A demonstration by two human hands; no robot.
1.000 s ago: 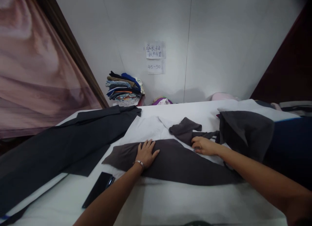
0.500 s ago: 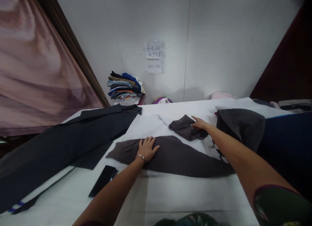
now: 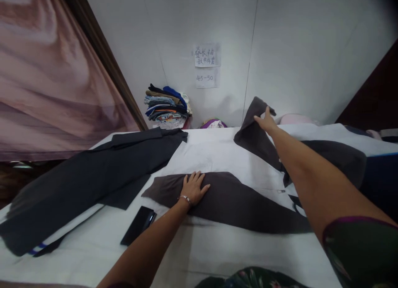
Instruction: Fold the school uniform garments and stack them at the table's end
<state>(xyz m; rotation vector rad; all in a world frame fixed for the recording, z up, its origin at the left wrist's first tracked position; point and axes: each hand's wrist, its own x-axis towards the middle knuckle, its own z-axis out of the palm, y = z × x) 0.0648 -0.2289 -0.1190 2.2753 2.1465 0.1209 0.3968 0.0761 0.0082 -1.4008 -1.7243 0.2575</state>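
A jacket with a white body and dark grey sleeves lies spread on the white-covered table. On its near sleeve, my left hand rests flat with the fingers spread. My right hand pinches the far sleeve close to its cuff, holding that end up above the table. The rest of the far sleeve slopes down toward the dark grey hood-like part at the right. A small zipper pull shows on the white cloth, and my right forearm hides part of the jacket.
Dark clothing covers the table's left side, beside a black phone-like object. Against the wall stands a stack of folded clothes, with a purple-and-white item to its right. Navy cloth lies at the right. Paper signs hang on the wall.
My right hand has lifted the far sleeve's cuff end up and away from the jacket body, unfolding the bunched sleeve. The left hand stays on the near sleeve; the view has shifted slightly.
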